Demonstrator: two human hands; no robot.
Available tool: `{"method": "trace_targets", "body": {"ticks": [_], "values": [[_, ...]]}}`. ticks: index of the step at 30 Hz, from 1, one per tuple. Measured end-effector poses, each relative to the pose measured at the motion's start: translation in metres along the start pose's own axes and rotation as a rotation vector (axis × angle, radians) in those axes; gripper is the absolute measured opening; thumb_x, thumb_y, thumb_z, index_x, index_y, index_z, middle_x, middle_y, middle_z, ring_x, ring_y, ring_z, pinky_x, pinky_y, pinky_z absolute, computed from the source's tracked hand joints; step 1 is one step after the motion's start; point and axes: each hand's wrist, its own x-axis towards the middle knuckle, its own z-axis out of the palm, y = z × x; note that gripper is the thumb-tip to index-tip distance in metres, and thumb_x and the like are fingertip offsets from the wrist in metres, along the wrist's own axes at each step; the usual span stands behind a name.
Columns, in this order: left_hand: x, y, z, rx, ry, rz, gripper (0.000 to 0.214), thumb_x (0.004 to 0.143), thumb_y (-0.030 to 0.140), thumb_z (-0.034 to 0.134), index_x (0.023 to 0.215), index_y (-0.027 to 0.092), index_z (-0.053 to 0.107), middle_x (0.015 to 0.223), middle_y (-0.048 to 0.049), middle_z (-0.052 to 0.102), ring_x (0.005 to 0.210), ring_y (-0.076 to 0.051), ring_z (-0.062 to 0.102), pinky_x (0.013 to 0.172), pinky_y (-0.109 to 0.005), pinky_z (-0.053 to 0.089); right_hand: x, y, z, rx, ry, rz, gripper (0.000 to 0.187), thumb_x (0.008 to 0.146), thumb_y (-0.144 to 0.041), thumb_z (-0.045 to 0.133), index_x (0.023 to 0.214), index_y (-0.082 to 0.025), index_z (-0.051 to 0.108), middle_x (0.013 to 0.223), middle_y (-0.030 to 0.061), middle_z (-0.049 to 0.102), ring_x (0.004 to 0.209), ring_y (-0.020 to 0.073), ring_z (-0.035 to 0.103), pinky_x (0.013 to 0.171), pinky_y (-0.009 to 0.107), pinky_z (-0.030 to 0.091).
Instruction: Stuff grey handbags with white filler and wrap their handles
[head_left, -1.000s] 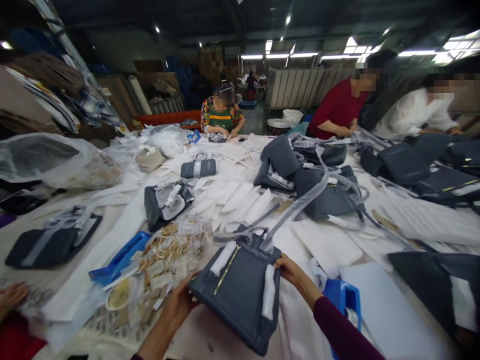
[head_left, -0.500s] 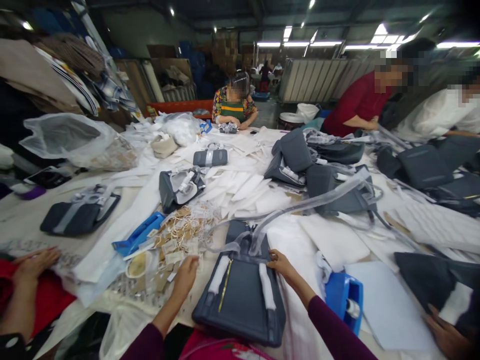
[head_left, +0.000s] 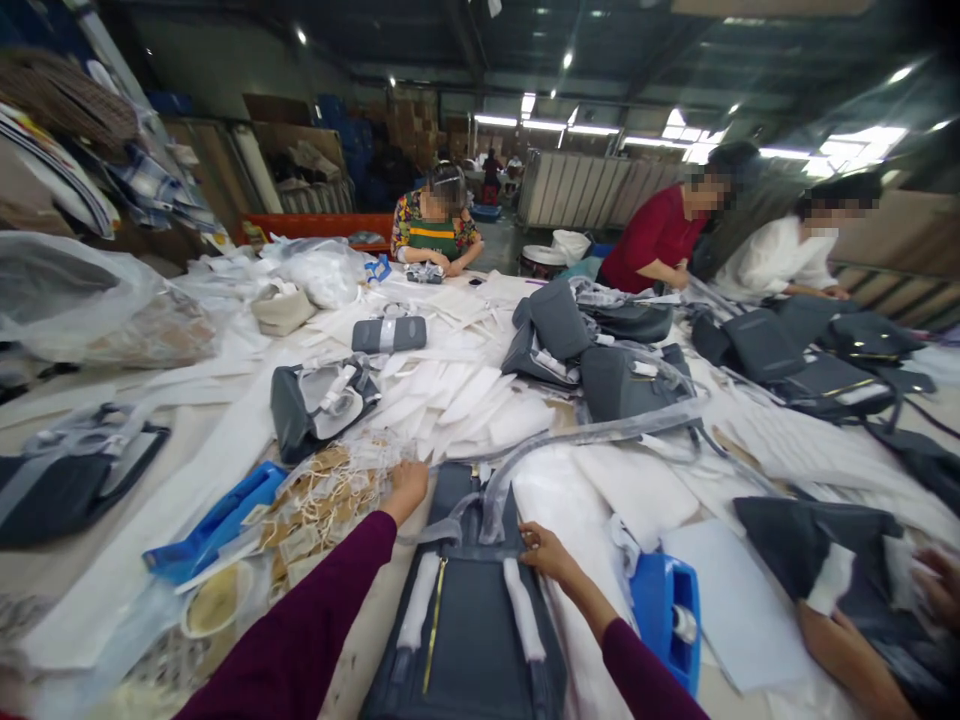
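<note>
A dark blue-grey handbag (head_left: 480,620) lies in front of me, with a gold zipper and two handles wrapped in white padding. My right hand (head_left: 546,552) pinches the bag's right edge near the top. Beside the bag's upper left side, my left hand (head_left: 409,487) has its fingers curled in; whatever they hold is hidden. A plastic-wrapped strap (head_left: 592,436) runs from the top of the bag in a curve to the right. Close to my left hand lies a pile of tags with strings (head_left: 322,500).
Blue tape dispensers stand left (head_left: 217,525) and right (head_left: 666,620). White foam sheets (head_left: 457,400) cover the table middle; more dark bags (head_left: 630,385) lie beyond. At right, a co-worker's hands (head_left: 847,640) handle another bag (head_left: 814,540). Other people work across the table.
My left hand has moved up and forward from the tag pile to the bag's upper left side. My right hand stays at the bag's edge. The view has turned right.
</note>
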Motion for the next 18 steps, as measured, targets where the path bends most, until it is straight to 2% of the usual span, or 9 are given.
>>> {"method": "trace_targets", "body": {"ticks": [3,5,9,11,14,16,18], "values": [[-0.014,0.008,-0.016,0.086,0.032,0.001,0.033,0.084,-0.001,0.035,0.096,0.0,0.067,0.094,-0.0261,0.068,0.097,-0.033,0.065,0.078,-0.042,0.049,0.012,-0.01,-0.011,0.024,0.064,0.027,0.031,0.043,-0.015,0.057,0.074,-0.018,0.059,0.059,-0.0051,0.056,0.05,0.0109,0.05,0.049,0.023,0.037],[-0.03,0.011,-0.031,0.128,0.054,0.024,0.036,0.085,-0.001,0.032,0.096,0.0,0.066,0.092,-0.0262,0.068,0.093,-0.034,0.067,0.074,-0.042,0.049,0.025,-0.021,-0.024,0.053,0.129,0.03,0.032,0.047,-0.021,0.057,0.079,-0.019,0.059,0.067,-0.0014,0.061,0.053,0.0129,0.054,0.051,0.026,0.042],[-0.061,0.007,-0.069,0.189,0.093,0.098,0.036,0.087,0.001,0.029,0.098,0.007,0.063,0.086,-0.0198,0.069,0.086,-0.033,0.068,0.07,-0.041,0.049,0.06,-0.05,-0.051,0.091,0.266,-0.029,0.039,0.058,-0.033,0.055,0.094,-0.017,0.056,0.082,0.005,0.063,0.064,0.0164,0.061,0.06,0.03,0.048],[-0.068,0.002,-0.085,0.216,0.164,0.112,0.033,0.087,0.003,0.03,0.1,0.011,0.059,0.082,-0.0153,0.069,0.084,-0.031,0.068,0.067,-0.038,0.049,0.078,-0.067,-0.058,0.072,0.31,-0.072,0.043,0.062,-0.034,0.052,0.102,-0.016,0.053,0.086,0.0063,0.062,0.069,0.0167,0.062,0.062,0.03,0.049],[-0.066,-0.004,-0.092,0.193,0.304,0.085,0.026,0.09,0.009,0.031,0.096,0.016,0.055,0.08,-0.0106,0.067,0.081,-0.028,0.067,0.063,-0.034,0.047,0.101,-0.092,-0.05,0.007,0.276,-0.159,0.053,0.064,-0.027,0.054,0.115,-0.015,0.05,0.089,0.0049,0.063,0.07,0.0154,0.06,0.063,0.028,0.048],[-0.061,-0.008,-0.086,0.133,0.402,0.098,0.023,0.09,0.011,0.032,0.095,0.017,0.053,0.08,-0.0085,0.066,0.078,-0.025,0.066,0.062,-0.032,0.046,0.112,-0.109,-0.033,-0.052,0.173,-0.22,0.061,0.062,-0.021,0.057,0.122,-0.016,0.048,0.082,0.0009,0.064,0.063,0.0141,0.057,0.061,0.027,0.047],[-0.058,-0.011,-0.076,0.051,0.522,0.178,0.022,0.089,0.01,0.032,0.094,0.018,0.052,0.077,-0.0065,0.065,0.074,-0.023,0.065,0.062,-0.031,0.046,0.117,-0.126,-0.008,-0.105,0.054,-0.273,0.066,0.059,-0.014,0.061,0.125,-0.019,0.051,0.071,-0.0038,0.063,0.06,0.013,0.056,0.062,0.025,0.046]]}}
